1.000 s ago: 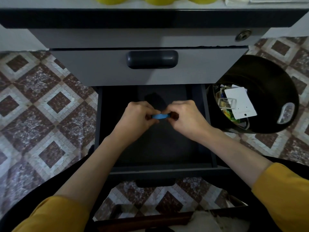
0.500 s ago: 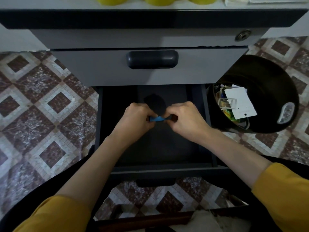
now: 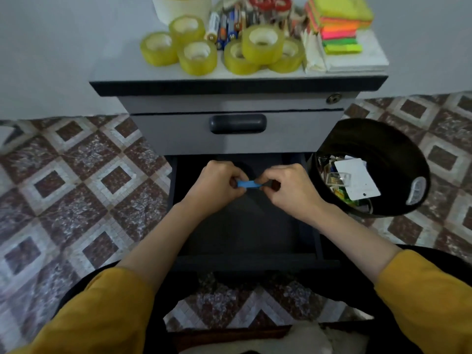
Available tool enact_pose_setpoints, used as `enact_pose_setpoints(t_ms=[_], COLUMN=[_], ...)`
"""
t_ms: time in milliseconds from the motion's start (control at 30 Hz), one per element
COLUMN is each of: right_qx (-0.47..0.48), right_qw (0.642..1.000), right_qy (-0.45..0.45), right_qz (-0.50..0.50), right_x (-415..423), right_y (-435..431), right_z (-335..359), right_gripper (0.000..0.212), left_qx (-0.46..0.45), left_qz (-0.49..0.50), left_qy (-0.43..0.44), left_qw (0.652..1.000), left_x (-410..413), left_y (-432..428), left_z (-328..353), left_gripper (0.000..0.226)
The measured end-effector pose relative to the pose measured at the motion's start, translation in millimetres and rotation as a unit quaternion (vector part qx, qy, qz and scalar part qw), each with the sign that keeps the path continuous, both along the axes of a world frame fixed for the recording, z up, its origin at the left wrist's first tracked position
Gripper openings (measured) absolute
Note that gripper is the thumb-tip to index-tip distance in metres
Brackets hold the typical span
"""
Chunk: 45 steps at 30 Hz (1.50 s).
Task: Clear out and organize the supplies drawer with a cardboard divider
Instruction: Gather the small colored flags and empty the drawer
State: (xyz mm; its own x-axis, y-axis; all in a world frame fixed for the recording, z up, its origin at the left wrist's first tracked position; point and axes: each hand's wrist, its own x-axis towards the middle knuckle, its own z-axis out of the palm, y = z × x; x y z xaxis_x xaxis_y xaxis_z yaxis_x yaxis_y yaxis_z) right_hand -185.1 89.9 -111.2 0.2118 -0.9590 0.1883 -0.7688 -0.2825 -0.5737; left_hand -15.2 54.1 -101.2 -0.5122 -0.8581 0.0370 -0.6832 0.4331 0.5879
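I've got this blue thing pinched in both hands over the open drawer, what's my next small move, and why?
Probably lift the blue piece onto the cabinet top beside the tape rolls: nothing else shows in the drawer, and supplies sit up top.

Small blue piece (image 3: 249, 184) over open drawer (image 3: 245, 233)

Rolls of tape (image 3: 196, 57) sit along the front edge of the cabinet top (image 3: 122, 70), spread across its middle. Batteries (image 3: 224, 26) lie behind them, toward the rear edge. A stack of note pads (image 3: 339, 24) fills the right rear corner, on a paper pad (image 3: 357, 60) that reaches the front right corner. Under the top is a closed drawer (image 3: 178, 134), and below it the open drawer (image 3: 245, 261) juts toward the person. Over its rear half, the left hand (image 3: 214, 190) and right hand (image 3: 291, 192) pinch a strip (image 3: 246, 184) between them. A bin (image 3: 398, 159) stands on the floor just right of the open drawer, a card (image 3: 357, 180) lying in it
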Motion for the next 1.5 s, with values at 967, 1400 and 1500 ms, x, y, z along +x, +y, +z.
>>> enact_pose_setpoints(t_ms=[967, 1400, 1500], right_qx=[-0.082, -0.055, -0.064], right_qw=[0.984, 0.985, 0.981], right_qy=[0.032, 0.116, 0.146], right_qz=[-0.156, -0.117, -0.11], right_x=[-112.6, -112.7, -111.3], right_y=[-60.1, -65.0, -64.6], right_z=[162.1, 155.7, 157.9], right_gripper=[0.015, 0.014, 0.016], left_qx=[-0.186, -0.186, -0.188], left_qz=[0.016, 0.019, 0.021], left_qy=[-0.183, -0.205, -0.204], left_qw=[0.965, 0.961, 0.96], left_x=[-27.2, -33.4, -33.1], left_y=[-29.4, -29.8, -29.3], left_z=[122.9, 125.8, 126.3], left_gripper=[0.052, 0.053, 0.053])
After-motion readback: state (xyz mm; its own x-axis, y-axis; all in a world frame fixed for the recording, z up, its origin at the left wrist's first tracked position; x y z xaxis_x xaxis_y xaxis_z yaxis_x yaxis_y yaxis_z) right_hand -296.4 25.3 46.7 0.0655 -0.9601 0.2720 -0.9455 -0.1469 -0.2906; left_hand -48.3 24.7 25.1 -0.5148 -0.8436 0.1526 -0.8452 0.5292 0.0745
